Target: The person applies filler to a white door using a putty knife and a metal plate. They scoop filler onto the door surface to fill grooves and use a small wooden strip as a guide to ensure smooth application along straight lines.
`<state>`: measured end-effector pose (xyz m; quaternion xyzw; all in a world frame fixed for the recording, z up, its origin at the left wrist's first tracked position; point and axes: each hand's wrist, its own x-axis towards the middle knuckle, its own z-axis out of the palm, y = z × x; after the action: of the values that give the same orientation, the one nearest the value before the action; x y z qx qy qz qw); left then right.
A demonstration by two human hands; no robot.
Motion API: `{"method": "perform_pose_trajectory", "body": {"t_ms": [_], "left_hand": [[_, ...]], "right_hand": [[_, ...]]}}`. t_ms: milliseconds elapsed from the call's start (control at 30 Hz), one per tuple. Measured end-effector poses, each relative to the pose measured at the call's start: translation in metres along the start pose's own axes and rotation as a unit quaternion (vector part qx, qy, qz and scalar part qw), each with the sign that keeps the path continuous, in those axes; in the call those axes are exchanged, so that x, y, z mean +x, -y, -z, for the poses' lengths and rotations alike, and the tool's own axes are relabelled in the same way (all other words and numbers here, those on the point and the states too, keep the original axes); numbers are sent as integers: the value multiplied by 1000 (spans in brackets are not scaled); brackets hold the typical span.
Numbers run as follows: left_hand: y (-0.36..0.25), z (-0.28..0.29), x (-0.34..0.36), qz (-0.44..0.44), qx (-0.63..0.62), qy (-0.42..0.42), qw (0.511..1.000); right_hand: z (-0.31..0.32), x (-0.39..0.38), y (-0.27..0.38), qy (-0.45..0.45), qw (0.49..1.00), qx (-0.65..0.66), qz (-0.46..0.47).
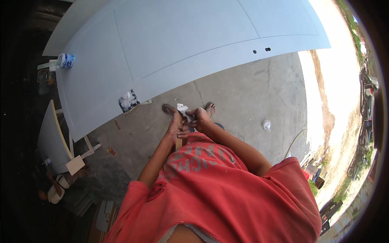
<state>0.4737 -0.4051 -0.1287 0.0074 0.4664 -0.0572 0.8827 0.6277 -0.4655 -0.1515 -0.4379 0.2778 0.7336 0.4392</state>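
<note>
In front of my body, over the concrete floor, my two hands are close together. My left hand (174,126) is closed around a narrow tan wooden strip (179,142), whose lower end shows below the fingers. The fingers of my right hand (201,118) are bent in beside it, at a torn, crumpled white-and-grey sheet (182,107). That sheet sticks up between the hands; what it is made of cannot be made out. Beyond them lies a large light grey door panel (182,36) with two dark holes near its edge.
A white-and-blue tub (66,60) stands on the panel's far left corner. A paint-stained sheet (129,101) rests at its near edge. Another panel (52,139) leans at the left. A crumpled clear plastic item (266,125) and a pale hose (295,142) lie on the right.
</note>
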Motion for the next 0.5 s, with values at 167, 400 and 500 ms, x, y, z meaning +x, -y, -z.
{"method": "perform_pose_trajectory", "body": {"t_ms": [167,400,500], "left_hand": [[5,10,5,-22,-3,12,1000],[6,3,0,-45,44,-10,998],[9,0,-1,-17,73,-27,997]], "right_hand": [[-5,4,-3,-35,998,-36,27],[-6,8,0,-35,998,-45,17],[-19,0,0,-93,995,-12,37]]}}
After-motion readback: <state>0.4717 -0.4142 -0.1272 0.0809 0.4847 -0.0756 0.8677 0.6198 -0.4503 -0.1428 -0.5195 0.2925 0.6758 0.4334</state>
